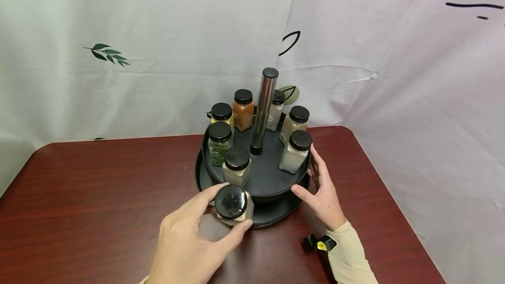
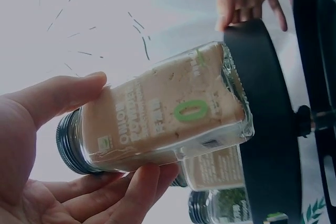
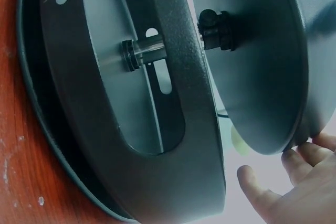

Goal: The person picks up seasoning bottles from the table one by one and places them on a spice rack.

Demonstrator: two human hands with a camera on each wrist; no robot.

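My left hand [image 1: 185, 236] pinches a square glass jar of onion powder [image 2: 163, 111] between thumb and fingers, near its black lid [image 1: 230, 202]. The jar is upright in front of the rotating spice rack's upper tray [image 1: 268, 183], and its base overlaps the tray's side in the left wrist view. At the tray's right rim is my right hand [image 1: 325, 198]; its fingertips [image 3: 294, 158] touch the rim while the thumb [image 3: 252, 179] stands apart from the fingers. Another pale powder jar [image 1: 236, 172] stands on the tray just behind the held one.
Jars line the upper tray: green herbs [image 1: 218, 150], yellow [image 1: 222, 113], orange powder [image 1: 243, 113], and pale ones including a white jar [image 1: 293, 157] at right. A metal post [image 1: 263, 108] rises mid-tray. The lower tier [image 3: 199, 145] has cut-out sides and sits on the reddish-brown table [image 1: 98, 205].
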